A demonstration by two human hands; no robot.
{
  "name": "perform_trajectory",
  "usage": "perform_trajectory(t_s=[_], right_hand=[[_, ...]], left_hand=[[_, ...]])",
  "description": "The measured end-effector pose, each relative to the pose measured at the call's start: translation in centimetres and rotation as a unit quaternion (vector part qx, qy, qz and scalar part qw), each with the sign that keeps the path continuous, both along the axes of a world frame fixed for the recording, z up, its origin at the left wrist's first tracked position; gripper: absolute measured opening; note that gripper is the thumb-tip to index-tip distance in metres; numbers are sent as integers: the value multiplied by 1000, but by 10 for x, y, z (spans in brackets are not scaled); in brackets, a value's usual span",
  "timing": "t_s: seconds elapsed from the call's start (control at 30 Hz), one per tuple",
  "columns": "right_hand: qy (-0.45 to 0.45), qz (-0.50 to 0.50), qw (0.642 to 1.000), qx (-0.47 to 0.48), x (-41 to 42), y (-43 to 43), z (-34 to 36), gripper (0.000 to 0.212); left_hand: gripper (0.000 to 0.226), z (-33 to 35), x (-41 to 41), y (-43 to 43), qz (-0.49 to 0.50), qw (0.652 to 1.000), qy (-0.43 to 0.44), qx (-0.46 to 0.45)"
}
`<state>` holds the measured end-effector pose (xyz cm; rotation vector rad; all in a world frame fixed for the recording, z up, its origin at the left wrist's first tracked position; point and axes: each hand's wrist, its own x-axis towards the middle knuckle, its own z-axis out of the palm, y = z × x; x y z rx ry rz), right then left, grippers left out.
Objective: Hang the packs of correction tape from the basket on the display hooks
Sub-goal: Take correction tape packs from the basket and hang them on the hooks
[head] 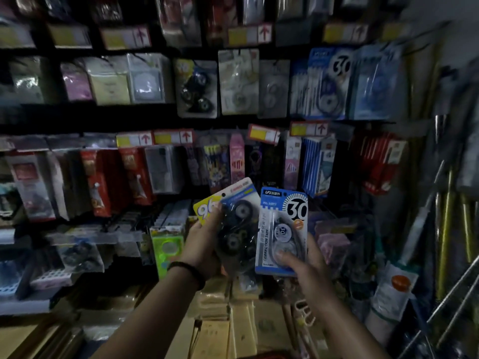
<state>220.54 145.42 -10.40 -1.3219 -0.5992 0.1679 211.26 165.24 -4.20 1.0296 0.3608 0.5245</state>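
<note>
My left hand (204, 244) grips a small stack of correction tape packs (237, 224) with dark rollers; a yellow card marked 96 shows behind the front pack. My right hand (303, 265) pinches a blue pack marked 30 (281, 229) at its lower edge, thumb on the front. Both packs are held upright side by side in front of the display wall. On the hooks above hang matching packs: a dark-roller pack (197, 89) and blue 30 packs (328, 84). The basket is out of view apart from a red sliver at the bottom edge.
Rows of hanging stationery packs fill the wall, with yellow price tags (173, 137) on the hook ends. Cardboard boxes (220, 327) lie stacked below my arms. Metal poles and rolled goods (445, 229) stand at the right. A green item (168, 250) sits lower left of my hands.
</note>
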Motion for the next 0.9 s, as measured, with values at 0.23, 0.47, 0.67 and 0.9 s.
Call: perform_trajectory(t_s=[0.23, 0.47, 0.67, 0.9], right_hand=[[26, -38, 998, 47, 15, -5, 43, 52], [-64, -73, 994, 56, 55, -30, 94, 80], [-136, -79, 987, 38, 101, -47, 168, 91], [-166, -117, 977, 70, 160, -43, 252, 85]], left_hand=[[47, 41, 32, -25, -114, 982, -39, 142], [35, 83, 65, -21, -35, 975, -77, 206], [27, 139, 88, -17, -50, 967, -109, 224], [32, 176, 122, -13, -26, 952, -134, 275]])
